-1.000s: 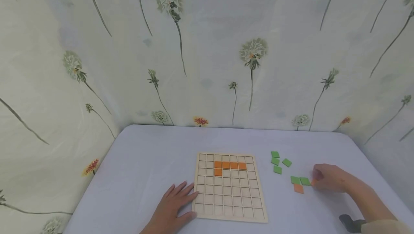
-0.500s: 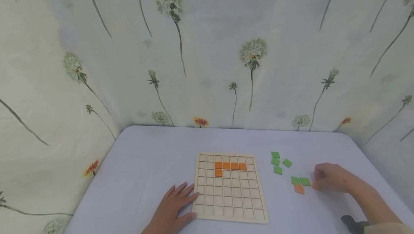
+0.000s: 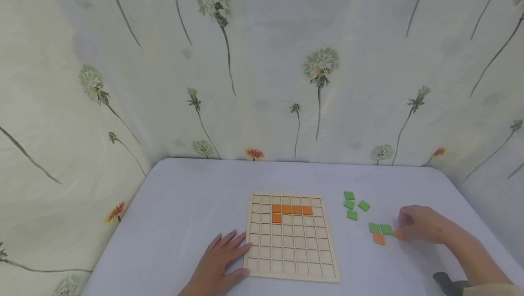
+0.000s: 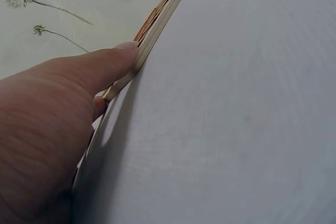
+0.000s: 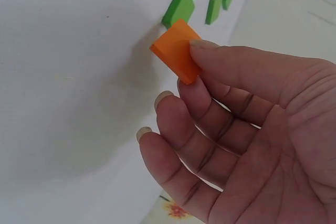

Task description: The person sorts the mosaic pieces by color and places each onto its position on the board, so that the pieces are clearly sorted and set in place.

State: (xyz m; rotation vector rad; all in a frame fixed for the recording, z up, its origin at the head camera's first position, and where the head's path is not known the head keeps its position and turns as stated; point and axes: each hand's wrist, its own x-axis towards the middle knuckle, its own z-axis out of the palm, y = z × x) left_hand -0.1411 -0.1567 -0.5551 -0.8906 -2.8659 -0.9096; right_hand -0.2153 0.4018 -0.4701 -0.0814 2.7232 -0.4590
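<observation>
My right hand (image 3: 423, 224) pinches an orange square tile (image 5: 176, 51) between thumb and forefinger; the other fingers are loosely bent below it. Just left of that hand lie two green tiles (image 3: 386, 229) and a loose orange tile (image 3: 379, 238). A wooden grid board (image 3: 300, 255) lies flat on the table, with several orange tiles (image 3: 286, 209) set in its upper cells in a bent line. With fingers spread, my left hand (image 3: 219, 262) rests at the board's left edge, thumb and a fingertip touching the frame. The left wrist view shows its thumb (image 4: 113, 66) against the board's side.
Several more green tiles (image 3: 352, 214) lie scattered between the board and my right hand. A dark object (image 3: 448, 283) shows beside the right sleeve. White cloth covers the table (image 3: 184, 196), and a flower-patterned curtain (image 3: 262, 82) stands behind it.
Hardly anything differs. The right hand keeps its grip on the orange tile and has shifted very slightly to the right; the left hand stays at the board's edge.
</observation>
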